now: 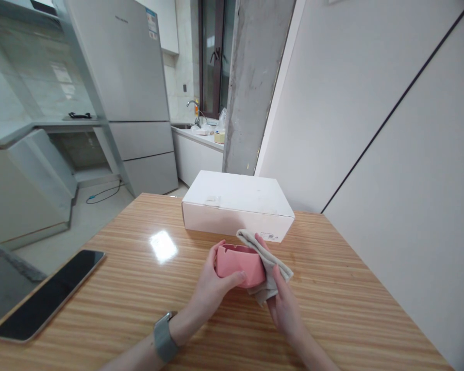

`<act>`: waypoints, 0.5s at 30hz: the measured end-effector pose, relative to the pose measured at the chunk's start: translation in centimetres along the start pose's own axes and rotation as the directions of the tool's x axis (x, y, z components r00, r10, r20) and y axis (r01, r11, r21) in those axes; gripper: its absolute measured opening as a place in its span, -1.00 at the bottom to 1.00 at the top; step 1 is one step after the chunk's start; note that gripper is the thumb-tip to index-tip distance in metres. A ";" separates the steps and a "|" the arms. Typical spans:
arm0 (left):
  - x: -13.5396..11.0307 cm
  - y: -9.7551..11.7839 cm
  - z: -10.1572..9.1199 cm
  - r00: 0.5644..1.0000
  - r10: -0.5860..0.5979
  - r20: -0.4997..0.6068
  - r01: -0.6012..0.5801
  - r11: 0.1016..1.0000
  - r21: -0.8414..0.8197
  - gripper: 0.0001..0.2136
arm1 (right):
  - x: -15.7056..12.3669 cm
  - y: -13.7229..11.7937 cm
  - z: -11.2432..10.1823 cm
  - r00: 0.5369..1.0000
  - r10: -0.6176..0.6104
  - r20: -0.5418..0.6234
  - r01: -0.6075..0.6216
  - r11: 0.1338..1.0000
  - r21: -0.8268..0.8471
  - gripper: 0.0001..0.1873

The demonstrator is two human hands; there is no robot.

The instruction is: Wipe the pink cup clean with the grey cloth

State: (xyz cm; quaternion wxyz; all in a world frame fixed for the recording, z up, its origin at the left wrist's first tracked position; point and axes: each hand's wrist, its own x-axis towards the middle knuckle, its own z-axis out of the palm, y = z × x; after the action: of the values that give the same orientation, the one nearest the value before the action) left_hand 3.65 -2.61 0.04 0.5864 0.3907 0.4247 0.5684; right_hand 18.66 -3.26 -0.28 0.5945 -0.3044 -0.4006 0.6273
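A pink faceted ashtray (pixel 239 266) with notches in its rim is held above the table, its hollow side facing up and away. My left hand (pixel 216 281) grips it from the left, thumb across the near side and fingers behind. In my right hand (pixel 282 299) is a folded light grey cloth (pixel 268 268), pressed against the ashtray's right side. The thumb lies over the cloth and some fingers are hidden behind it. A watch with a grey-green band (pixel 165 337) is on my left wrist.
A white cardboard box (pixel 237 196) stands on the wood-grain table (pixel 139 288) just beyond my hands. A dark-screened phone (pixel 50 293) lies by the left edge. A wall (pixel 390 170) borders the right side; a fridge (pixel 127 67) and sink counter (pixel 199 147) are farther back.
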 end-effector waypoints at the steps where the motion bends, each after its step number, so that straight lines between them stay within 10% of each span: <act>1: 0.1 0.0 -0.1 1.000 -0.014 0.011 0.014 0.999 -0.038 -0.25 | 0.1 0.0 0.0 1.000 0.010 -0.015 -0.010 1.000 0.018 -0.50; 7: 0.8 0.3 -0.9 0.972 -0.186 0.143 0.220 0.936 -0.276 -0.47 | 1.1 -0.7 -0.3 0.988 0.057 -0.142 -0.038 0.991 0.131 -0.52; 15: 0.5 0.8 -1.2 0.990 -0.057 0.132 0.085 0.972 -0.218 -0.38 | 0.9 -1.7 0.0 0.983 0.113 -0.142 -0.082 0.975 0.207 -0.55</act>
State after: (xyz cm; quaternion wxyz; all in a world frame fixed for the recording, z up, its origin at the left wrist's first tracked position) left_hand 2.29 -2.13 0.39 0.6720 0.3417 0.3344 0.5656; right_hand 19.37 -2.42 1.26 0.6194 -0.3097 -0.2731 0.6677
